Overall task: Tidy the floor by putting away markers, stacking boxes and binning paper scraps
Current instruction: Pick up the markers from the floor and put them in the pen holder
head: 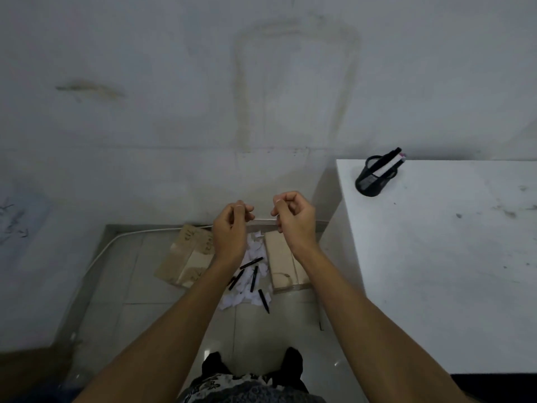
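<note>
Near, low in view: two dark shoes (252, 365) on pale tiled floor (145, 286). Farther on, a heap of white paper scraps (250, 289) with black markers (254, 278) scattered across it, long axes mostly near-to-far, one tilted toward the far right. Flat cardboard box (189, 257) to the left of the heap, another box (283, 263) to the right. Above these, partly hiding them, left hand (232, 228) and right hand (295, 221), close together, fingers curled, pinching the ends of a thin white strip (264, 219) stretched left-right. Far right, white table (450, 257) bearing a black mesh pen holder (374, 177), pens inside leaning right. Beyond, stained wall (203, 82).
</note>
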